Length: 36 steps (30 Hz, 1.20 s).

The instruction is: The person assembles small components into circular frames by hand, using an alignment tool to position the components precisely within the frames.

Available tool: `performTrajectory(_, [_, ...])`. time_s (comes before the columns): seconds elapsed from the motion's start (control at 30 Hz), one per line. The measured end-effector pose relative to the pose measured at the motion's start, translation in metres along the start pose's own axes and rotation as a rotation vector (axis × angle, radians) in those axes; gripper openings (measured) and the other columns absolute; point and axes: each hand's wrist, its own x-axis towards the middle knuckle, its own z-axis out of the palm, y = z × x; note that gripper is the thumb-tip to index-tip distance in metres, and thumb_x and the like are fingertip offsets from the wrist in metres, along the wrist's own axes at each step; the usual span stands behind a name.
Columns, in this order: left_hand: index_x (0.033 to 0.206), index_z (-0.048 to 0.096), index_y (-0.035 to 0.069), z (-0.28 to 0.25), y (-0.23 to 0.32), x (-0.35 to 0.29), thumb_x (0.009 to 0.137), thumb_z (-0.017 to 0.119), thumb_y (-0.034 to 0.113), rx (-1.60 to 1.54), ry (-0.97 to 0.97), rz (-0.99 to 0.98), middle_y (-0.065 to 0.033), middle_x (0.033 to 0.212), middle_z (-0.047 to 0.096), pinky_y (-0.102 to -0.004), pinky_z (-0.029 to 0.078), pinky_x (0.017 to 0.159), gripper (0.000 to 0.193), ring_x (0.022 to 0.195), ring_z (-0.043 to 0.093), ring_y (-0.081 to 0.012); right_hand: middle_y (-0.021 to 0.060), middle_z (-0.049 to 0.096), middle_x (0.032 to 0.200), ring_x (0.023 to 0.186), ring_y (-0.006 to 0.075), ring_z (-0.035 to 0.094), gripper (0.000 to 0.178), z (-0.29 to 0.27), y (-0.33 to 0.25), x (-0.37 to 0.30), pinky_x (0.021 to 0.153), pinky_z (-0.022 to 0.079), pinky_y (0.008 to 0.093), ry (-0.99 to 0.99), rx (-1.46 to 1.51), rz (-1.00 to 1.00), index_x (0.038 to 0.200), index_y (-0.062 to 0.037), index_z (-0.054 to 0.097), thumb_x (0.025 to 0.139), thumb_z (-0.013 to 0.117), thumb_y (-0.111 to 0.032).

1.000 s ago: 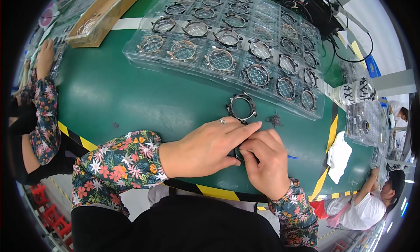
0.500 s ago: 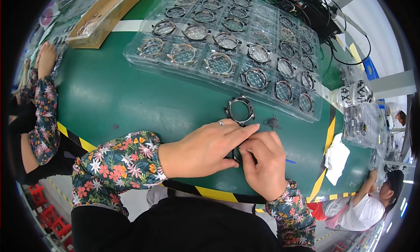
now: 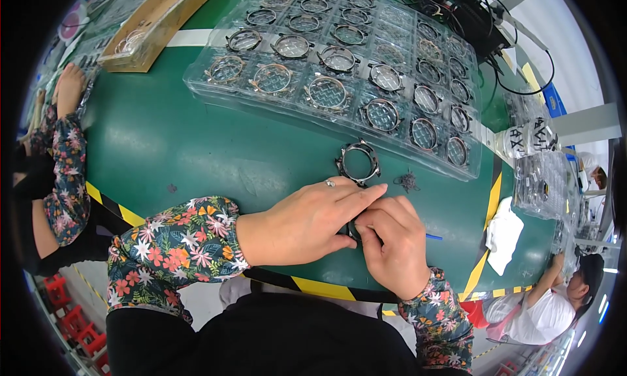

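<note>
Head | left hand (image 3: 307, 222) curling round a dark part (image 3: 352, 231), probably steadying it, grip mostly hidden | right hand (image 3: 395, 239) pinching its edge, fingers nearly together, likely for fine control | dark part sitting between both hands, near a loose frame (image 3: 374, 159) | tray (image 3: 261, 105) separating other frames (image 3: 337, 72), seemingly against scratching

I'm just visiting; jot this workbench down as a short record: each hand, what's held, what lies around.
Left hand: holding a dark part, largely hidden
Right hand: fingers pinched at the same part
Beyond the hands: loose ring-shaped frame, small dark tangle
Right side: thin blue item, white cloth
Far side: clear tray with rows of round frames
Surface: green table
</note>
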Motion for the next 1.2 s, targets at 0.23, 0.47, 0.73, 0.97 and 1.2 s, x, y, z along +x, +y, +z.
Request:
performTrajectory(0.23, [0.15,0.039,0.003,-0.0013,0.0007,0.0007,0.071,0.085,0.011,0.008,-0.005,-0.005,-0.0164,0.118,0.063,-0.0438,0.05,0.096,0.091,0.111,0.06,-0.036,0.0122,0.064,0.088,0.079,0.0321,0.059,0.014,-0.0011,0.0017,-0.0005,0.068,0.049,0.0402,-0.017,0.015,-0.013,0.082,-0.0002,0.065,0.071,0.069,0.007])
performTrajectory(0.47, [0.15,0.039,0.003,-0.0012,-0.0025,0.0002,0.072,0.085,0.012,0.013,-0.003,0.006,-0.0156,0.118,0.064,-0.0436,0.05,0.096,0.091,0.11,0.06,-0.0353,0.0119,0.065,0.088,0.08,0.0325,0.059,0.015,0.0001,0.001,0.0001,0.069,0.048,0.0412,0.053,-0.019,-0.025,0.082,-0.001,0.064,0.07,0.069,0.008])
performTrajectory(0.73, [0.15,0.039,0.003,-0.0012,-0.0026,-0.001,0.072,0.084,0.013,0.005,-0.018,-0.008,-0.0155,0.12,0.063,-0.0437,0.049,0.096,0.091,0.112,0.059,-0.0353,0.0113,0.064,0.087,0.078,0.0322,0.058,0.017,0.0028,-0.0011,0.0013,0.068,0.048,0.0403,0.059,-0.047,-0.019,0.082,-0.0012,0.064,0.07,0.069,0.009])
performTrajectory(0.97, [0.15,0.039,0.003,0.0003,-0.0019,-0.0001,0.072,0.084,0.012,0.005,-0.006,0.003,-0.0161,0.12,0.063,-0.0438,0.049,0.096,0.09,0.112,0.059,-0.0357,0.0115,0.064,0.087,0.077,0.0321,0.058,0.016,0.002,-0.0019,0.0012,0.067,0.048,0.0403,0.035,-0.035,-0.001,0.082,-0.0007,0.064,0.071,0.069,0.008])
performTrajectory(1.2, [0.149,0.039,0.003,-0.0002,-0.0018,-0.0003,0.072,0.084,0.011,0.003,0.002,0.012,-0.0163,0.119,0.063,-0.0432,0.05,0.095,0.09,0.111,0.059,-0.0356,0.0115,0.065,0.088,0.078,0.032,0.059,0.014,-0.0005,0.0005,0.0004,0.067,0.049,0.0402,-0.02,-0.009,-0.017,0.082,-0.0005,0.065,0.072,0.069,0.007])
